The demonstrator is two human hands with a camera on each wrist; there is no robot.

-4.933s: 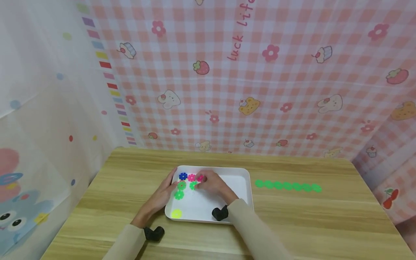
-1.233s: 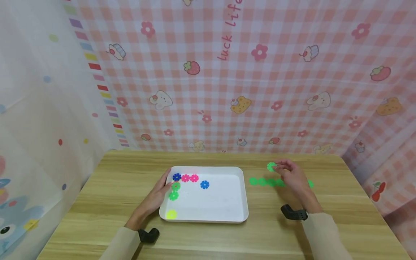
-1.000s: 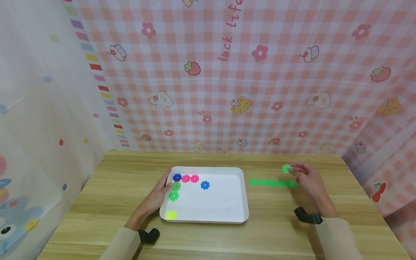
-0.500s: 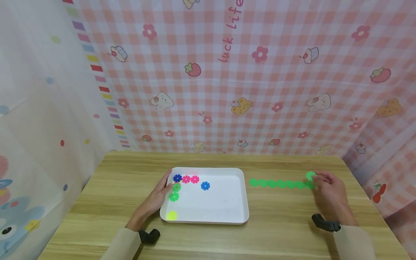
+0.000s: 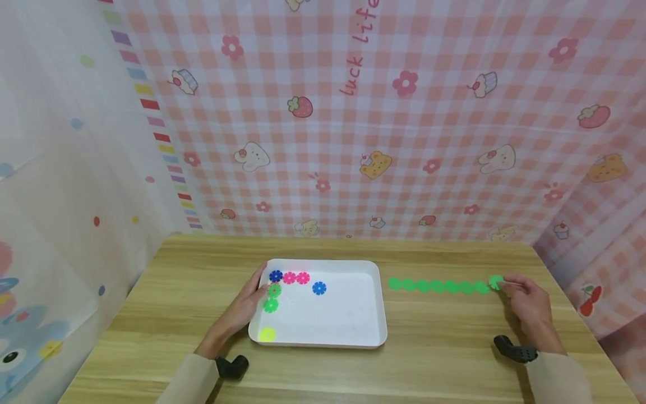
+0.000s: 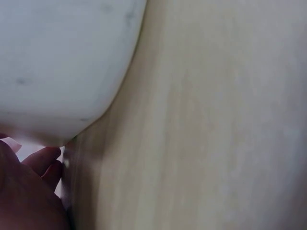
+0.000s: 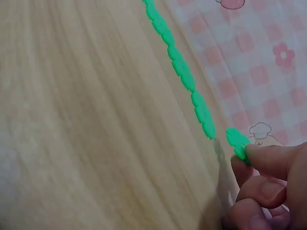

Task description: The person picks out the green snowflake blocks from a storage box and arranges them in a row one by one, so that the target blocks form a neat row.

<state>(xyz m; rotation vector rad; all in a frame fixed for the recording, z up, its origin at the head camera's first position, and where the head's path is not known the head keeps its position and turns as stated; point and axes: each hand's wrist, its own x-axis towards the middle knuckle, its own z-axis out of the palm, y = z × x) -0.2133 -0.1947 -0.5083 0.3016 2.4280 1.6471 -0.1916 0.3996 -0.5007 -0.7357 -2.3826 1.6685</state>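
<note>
My right hand (image 5: pixel 530 306) pinches a green snowflake disc (image 7: pixel 236 143) between thumb and fingers, held just off the right end of a row of green snowflake discs (image 5: pixel 437 286) on the table. In the right wrist view a small gap shows between the held disc and the row's end disc (image 7: pixel 205 120). My left hand (image 5: pixel 245 306) grips the left side of a white tray (image 5: pixel 348 320), thumb over the rim. Inside it lie a dark blue disc (image 5: pixel 275 276), two pink discs (image 5: pixel 295 278), two green discs (image 5: pixel 271 305), a lighter blue disc (image 5: pixel 319 288) and a yellow disc (image 5: pixel 267 334).
The wood-grain table (image 5: pixel 429 359) runs back to a pink checked cloth (image 5: pixel 348 140) hanging behind it. A pale cloth (image 5: pixel 55 185) hangs along the left side. A black wrist camera (image 5: pixel 515 349) sits on the right wrist, another wrist camera (image 5: pixel 232 367) on the left.
From over the tray, my right hand has moved right, carrying a green disc along the row and lowering it beside the far right end. My left hand stays on the tray's side.
</note>
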